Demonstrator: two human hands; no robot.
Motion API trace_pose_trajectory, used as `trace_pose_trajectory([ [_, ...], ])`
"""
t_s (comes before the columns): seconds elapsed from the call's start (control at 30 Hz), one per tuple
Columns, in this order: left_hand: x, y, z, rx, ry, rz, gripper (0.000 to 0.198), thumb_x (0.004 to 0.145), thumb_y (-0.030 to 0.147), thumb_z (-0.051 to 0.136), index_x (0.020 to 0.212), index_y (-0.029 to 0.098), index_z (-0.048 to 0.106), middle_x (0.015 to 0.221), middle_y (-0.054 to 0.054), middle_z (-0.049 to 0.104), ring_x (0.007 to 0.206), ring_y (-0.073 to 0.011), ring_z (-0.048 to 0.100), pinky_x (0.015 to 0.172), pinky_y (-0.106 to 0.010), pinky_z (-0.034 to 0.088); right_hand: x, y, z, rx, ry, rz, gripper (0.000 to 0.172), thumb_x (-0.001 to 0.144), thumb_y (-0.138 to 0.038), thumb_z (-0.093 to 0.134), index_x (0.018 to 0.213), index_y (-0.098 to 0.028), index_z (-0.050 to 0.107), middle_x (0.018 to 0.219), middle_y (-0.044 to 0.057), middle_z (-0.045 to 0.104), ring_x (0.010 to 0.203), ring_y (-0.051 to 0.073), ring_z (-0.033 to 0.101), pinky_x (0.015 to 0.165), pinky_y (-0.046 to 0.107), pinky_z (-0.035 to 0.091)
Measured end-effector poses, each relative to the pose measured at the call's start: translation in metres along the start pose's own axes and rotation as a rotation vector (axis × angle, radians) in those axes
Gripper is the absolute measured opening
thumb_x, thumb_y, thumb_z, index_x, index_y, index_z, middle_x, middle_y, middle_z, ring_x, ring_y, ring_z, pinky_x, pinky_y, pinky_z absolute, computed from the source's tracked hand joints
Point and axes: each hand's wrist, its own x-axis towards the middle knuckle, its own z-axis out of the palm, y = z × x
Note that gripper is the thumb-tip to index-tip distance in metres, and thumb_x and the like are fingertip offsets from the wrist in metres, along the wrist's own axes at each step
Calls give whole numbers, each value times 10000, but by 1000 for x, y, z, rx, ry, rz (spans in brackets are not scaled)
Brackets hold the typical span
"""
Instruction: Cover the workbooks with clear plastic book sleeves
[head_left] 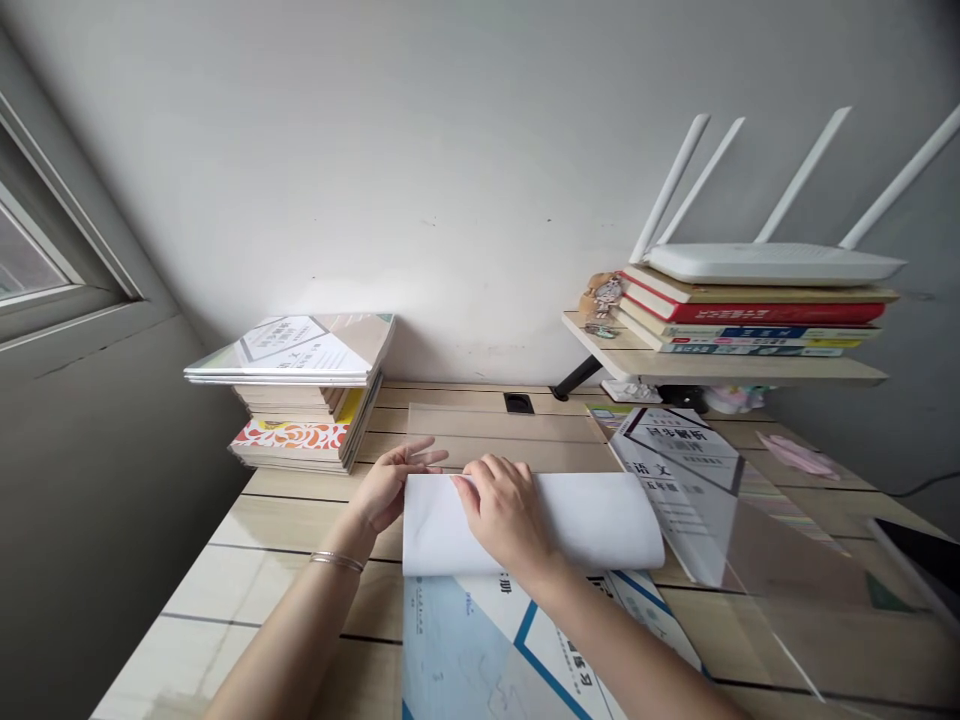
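Observation:
In front of me lies a blue-and-white workbook [480, 650] with printed Chinese characters. At its far end a blank white sheet or cover flap [600, 520] curves over toward me, covering part of the front. My right hand [506, 505] rests on this flap, fingers bent over its far edge and thumb toward the left. Beside the flap's far left corner is my left hand [394, 485], fingers stretched out and apart; whether it touches the corner I cannot tell. A clear plastic sheet [517, 430] extends beyond the workbook on the desk.
Stacked books [292, 400] stand at the back left. On the right lies another workbook [675, 480] with clear plastic [802, 600] over it, near a dark-screened device [919, 560]. A raised shelf [750, 365] bears books [765, 315] and a white router [772, 262].

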Motion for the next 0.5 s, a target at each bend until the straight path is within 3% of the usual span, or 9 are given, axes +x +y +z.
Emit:
trace_pose_trajectory([
  [0.07, -4, -3, 1, -32, 8, 19, 357, 799, 96, 580, 1156, 104, 570, 1101, -181, 666, 830, -190, 673, 762, -305, 509, 1, -1, -3, -24, 15, 10, 216, 915, -271, 463, 722, -193, 519, 737, 36, 605, 728, 180, 531, 683, 313, 265],
  [0.17, -8, -5, 1, -79, -10, 78, 429, 846, 203, 569, 1264, 144, 496, 1084, -165, 679, 921, -224, 662, 783, -324, 496, 3, 1, -8, -39, 30, 28, 218, 913, -256, 458, 712, -194, 514, 709, 34, 612, 696, 175, 538, 660, 309, 259],
  [0.5, -21, -12, -2, 5, -70, 164, 585, 746, 272, 696, 1290, 178, 501, 1132, -143, 666, 864, -200, 653, 658, -232, 441, 3, 4, -2, -38, 38, 79, 237, 920, -267, 443, 704, -195, 511, 702, 35, 631, 690, 177, 559, 657, 308, 256],
])
